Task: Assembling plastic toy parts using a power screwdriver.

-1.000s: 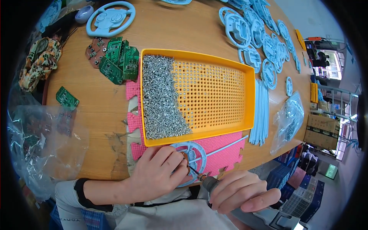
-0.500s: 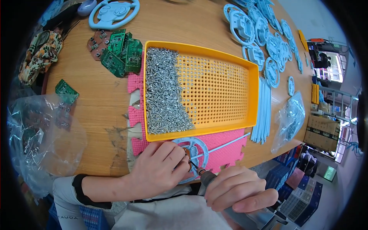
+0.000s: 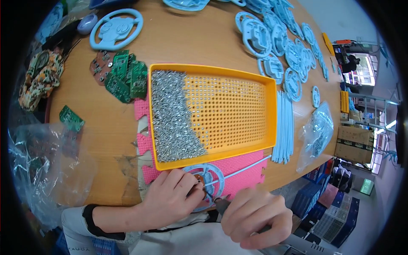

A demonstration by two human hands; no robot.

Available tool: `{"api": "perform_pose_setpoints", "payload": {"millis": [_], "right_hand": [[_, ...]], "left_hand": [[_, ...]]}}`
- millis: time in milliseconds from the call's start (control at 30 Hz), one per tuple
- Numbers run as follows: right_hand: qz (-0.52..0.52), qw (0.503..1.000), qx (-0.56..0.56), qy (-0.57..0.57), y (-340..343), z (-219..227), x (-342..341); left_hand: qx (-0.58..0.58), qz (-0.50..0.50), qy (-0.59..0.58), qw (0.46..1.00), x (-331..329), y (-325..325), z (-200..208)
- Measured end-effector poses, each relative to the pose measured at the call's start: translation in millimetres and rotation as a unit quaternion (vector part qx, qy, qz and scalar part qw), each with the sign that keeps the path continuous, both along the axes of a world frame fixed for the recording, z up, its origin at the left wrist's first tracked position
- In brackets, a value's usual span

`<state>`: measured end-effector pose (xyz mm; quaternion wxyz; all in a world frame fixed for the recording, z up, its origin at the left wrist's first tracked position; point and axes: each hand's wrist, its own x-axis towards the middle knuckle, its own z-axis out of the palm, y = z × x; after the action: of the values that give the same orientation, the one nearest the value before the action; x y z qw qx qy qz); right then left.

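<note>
My left hand (image 3: 172, 197) is closed over the left side of a light-blue toy steering wheel (image 3: 219, 177), fingertips pinched near its middle. Part of a brown circuit board (image 3: 199, 180) shows beside those fingers; whether they also hold something small is hidden. In my right hand (image 3: 257, 217) is a screwdriver (image 3: 221, 205) with a dark grey nose, its thin bit pointing into the wheel. The hand covers most of its body. A thin light-blue rod (image 3: 246, 166) runs from the wheel toward the upper right, over a pink foam mat (image 3: 238, 178).
Just beyond the wheel stands a yellow tray (image 3: 212, 163) with silver screws (image 3: 172, 114) heaped at its left. Green circuit boards (image 3: 117, 87) lie left of it. Light-blue rods (image 3: 284, 127) and wheel shells (image 3: 259, 38) lie right and far right. Plastic bags (image 3: 51, 165) sit at the left edge.
The whole view has shifted, so the tray and table sit lower and a little to the left. Both hands stay at the wheel, with the screwdriver still pointing into it.
</note>
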<state>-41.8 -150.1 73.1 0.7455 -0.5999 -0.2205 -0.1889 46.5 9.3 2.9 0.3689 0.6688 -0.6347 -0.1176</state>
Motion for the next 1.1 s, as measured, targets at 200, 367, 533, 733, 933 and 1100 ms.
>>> {"api": "perform_pose_setpoints", "payload": {"millis": [200, 367, 533, 733, 933, 1100], "right_hand": [[-0.190, 0.981, -0.023, -0.022, -38, 25, -8], [-0.369, 0.924, -0.050, -0.083, -106, 4, 4], [-0.411, 0.908, -0.062, -0.045, -132, -19, 20], [-0.437, 0.897, -0.064, -0.016, -135, -28, 22], [-0.438, 0.897, -0.063, 0.003, -133, -30, 22], [-0.477, 0.877, -0.054, 0.031, -125, -29, 27]], "left_hand": [[0.035, -0.013, 0.023, 0.999, 1, 2, 6], [0.035, -0.019, -0.001, 0.999, -1, 0, 5], [0.036, 0.001, 0.007, 0.999, -2, 0, 6], [0.037, 0.006, 0.022, 0.999, -3, -1, 6], [0.042, 0.008, 0.021, 0.999, -4, 0, 7], [0.026, 0.010, -0.019, 0.999, -4, 1, 8]]}}
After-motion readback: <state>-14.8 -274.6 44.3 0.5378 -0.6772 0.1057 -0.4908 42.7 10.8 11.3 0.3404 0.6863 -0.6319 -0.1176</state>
